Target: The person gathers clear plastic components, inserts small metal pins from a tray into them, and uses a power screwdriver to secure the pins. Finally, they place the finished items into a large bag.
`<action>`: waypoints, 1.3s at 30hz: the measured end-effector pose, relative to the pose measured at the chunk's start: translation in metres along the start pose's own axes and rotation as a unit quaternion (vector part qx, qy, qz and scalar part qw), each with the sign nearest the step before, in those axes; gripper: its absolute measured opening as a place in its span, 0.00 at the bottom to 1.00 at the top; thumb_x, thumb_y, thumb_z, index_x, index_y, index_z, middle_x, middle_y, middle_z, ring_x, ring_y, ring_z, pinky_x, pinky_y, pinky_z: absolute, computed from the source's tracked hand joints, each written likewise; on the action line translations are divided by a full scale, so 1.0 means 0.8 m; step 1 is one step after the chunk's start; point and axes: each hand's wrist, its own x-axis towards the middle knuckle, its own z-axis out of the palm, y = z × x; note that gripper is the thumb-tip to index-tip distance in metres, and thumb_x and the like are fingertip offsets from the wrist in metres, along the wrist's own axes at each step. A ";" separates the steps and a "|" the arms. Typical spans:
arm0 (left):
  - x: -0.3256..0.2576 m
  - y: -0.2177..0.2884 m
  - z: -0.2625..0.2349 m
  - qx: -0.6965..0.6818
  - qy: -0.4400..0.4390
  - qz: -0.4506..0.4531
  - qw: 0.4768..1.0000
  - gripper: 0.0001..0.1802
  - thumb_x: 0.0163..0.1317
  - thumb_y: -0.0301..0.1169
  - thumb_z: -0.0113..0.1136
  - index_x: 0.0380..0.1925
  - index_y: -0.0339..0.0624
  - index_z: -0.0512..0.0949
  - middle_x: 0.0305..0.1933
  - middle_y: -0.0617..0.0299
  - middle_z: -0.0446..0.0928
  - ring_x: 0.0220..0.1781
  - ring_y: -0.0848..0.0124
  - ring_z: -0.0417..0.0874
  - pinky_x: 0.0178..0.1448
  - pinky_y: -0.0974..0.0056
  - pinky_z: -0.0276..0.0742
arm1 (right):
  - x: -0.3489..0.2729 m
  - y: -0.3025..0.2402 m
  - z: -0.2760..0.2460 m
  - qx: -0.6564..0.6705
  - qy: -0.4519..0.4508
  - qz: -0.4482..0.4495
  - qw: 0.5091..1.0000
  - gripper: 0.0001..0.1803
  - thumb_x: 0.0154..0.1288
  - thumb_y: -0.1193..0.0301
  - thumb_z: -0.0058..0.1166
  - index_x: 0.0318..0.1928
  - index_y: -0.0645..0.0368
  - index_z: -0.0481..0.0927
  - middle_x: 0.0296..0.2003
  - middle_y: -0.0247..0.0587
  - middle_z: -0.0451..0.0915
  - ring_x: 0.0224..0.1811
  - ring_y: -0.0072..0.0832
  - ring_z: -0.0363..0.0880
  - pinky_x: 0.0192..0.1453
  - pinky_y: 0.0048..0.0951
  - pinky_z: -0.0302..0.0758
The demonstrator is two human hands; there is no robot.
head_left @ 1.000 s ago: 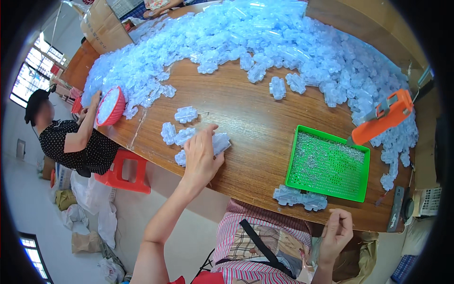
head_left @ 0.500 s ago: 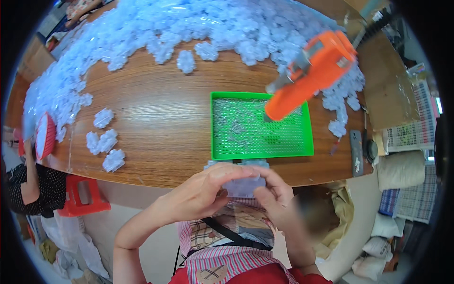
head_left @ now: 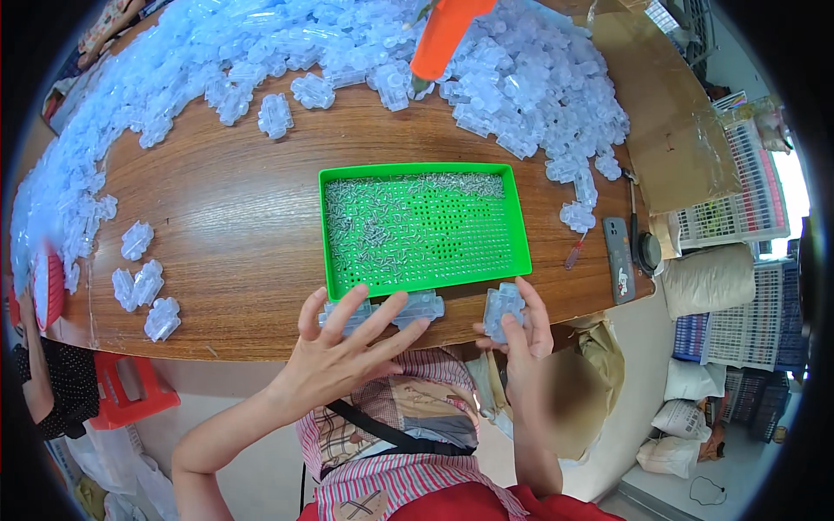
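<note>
My left hand [head_left: 347,352] is open, its fingers spread over two translucent plastic parts at the front edge of the table. One of these parts [head_left: 420,307] shows beyond my fingertips, and the other [head_left: 349,319] is partly covered by the fingers. My right hand [head_left: 526,334] pinches another translucent plastic part [head_left: 503,311] between thumb and fingers, just off the tray's near right corner. Right behind both hands is a green perforated tray [head_left: 521,226] with many small metal screws, heaped mostly along its left and far sides.
An orange power screwdriver [head_left: 445,39] hangs over the far side. A large heap of translucent parts [head_left: 521,78] spans the table's back; several loose ones [head_left: 137,240] lie left. A phone [head_left: 619,260] and a small screwdriver [head_left: 574,252] lie right. Another person's arm [head_left: 31,334] is at far left.
The orange screwdriver has swung away from above the tray toward the back. My hands, previously together around a plastic part, have separated; the right now holds one. The whole view has shifted.
</note>
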 end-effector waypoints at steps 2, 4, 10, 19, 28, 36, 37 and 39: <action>-0.001 0.002 0.005 0.044 -0.043 -0.002 0.998 0.42 0.55 0.62 0.56 0.70 0.74 0.59 0.75 0.73 0.57 0.76 0.61 0.51 0.76 0.42 0.32 | 0.005 0.017 0.001 0.008 0.028 -0.051 0.998 0.25 0.71 0.77 0.47 0.64 0.57 0.55 0.47 0.45 0.78 0.38 0.26 0.81 0.35 0.24 0.80; -0.001 0.001 0.010 0.040 -0.051 0.001 0.998 0.41 0.56 0.61 0.55 0.70 0.73 0.59 0.75 0.72 0.56 0.76 0.62 0.50 0.76 0.42 0.32 | 0.003 0.017 0.009 0.027 0.072 -0.090 0.993 0.19 0.66 0.82 0.54 0.51 0.60 0.59 0.41 0.42 0.78 0.39 0.16 0.75 0.41 0.18 0.71; 0.000 0.000 0.016 0.025 -0.062 0.013 0.998 0.40 0.59 0.59 0.54 0.71 0.71 0.58 0.76 0.70 0.55 0.76 0.63 0.51 0.76 0.41 0.33 | 0.000 0.023 0.016 -0.104 0.095 -0.061 0.988 0.21 0.65 0.73 0.61 0.50 0.62 0.62 0.40 0.40 0.77 0.34 0.18 0.69 0.40 0.20 0.68; -0.008 -0.007 0.015 0.018 -0.040 0.006 0.999 0.43 0.55 0.59 0.56 0.72 0.65 0.57 0.75 0.67 0.55 0.76 0.61 0.51 0.74 0.42 0.41 | 0.006 0.026 0.030 -0.450 0.116 -0.153 0.872 0.20 0.60 0.65 0.64 0.45 0.63 0.72 0.44 0.48 0.71 0.51 0.43 0.65 0.58 0.42 0.61; -0.066 -0.084 -0.074 0.001 0.108 -0.373 0.922 0.31 0.50 0.39 0.69 0.54 0.47 0.70 0.58 0.55 0.68 0.65 0.55 0.64 0.65 0.48 0.54 | 0.001 0.015 -0.007 -0.203 0.148 -0.242 0.937 0.12 0.75 0.69 0.47 0.52 0.64 0.72 0.47 0.35 0.72 0.50 0.23 0.68 0.59 0.24 0.64; -0.188 -0.135 -0.122 -0.064 0.079 -0.521 0.848 0.29 0.53 0.21 0.67 0.55 0.40 0.66 0.51 0.50 0.76 0.53 0.55 0.79 0.56 0.59 0.76 | -0.004 -0.004 0.019 -0.141 0.055 -0.321 0.935 0.09 0.74 0.75 0.43 0.50 0.65 0.70 0.51 0.41 0.70 0.56 0.27 0.67 0.65 0.28 0.59; -0.190 -0.133 -0.123 -0.062 0.081 -0.521 0.848 0.29 0.53 0.21 0.67 0.55 0.40 0.66 0.51 0.50 0.76 0.53 0.55 0.79 0.56 0.59 0.76 | -0.007 -0.005 0.026 -0.134 0.030 -0.327 0.935 0.07 0.73 0.76 0.44 0.48 0.64 0.70 0.51 0.41 0.69 0.56 0.29 0.66 0.64 0.29 0.59; -0.178 -0.130 -0.122 -0.068 0.101 -0.462 0.878 0.30 0.51 0.22 0.67 0.55 0.40 0.67 0.53 0.50 0.75 0.55 0.53 0.78 0.56 0.55 0.75 | -0.018 -0.017 0.046 -0.137 0.009 -0.335 0.932 0.06 0.71 0.77 0.45 0.46 0.64 0.70 0.48 0.41 0.69 0.53 0.29 0.66 0.62 0.30 0.60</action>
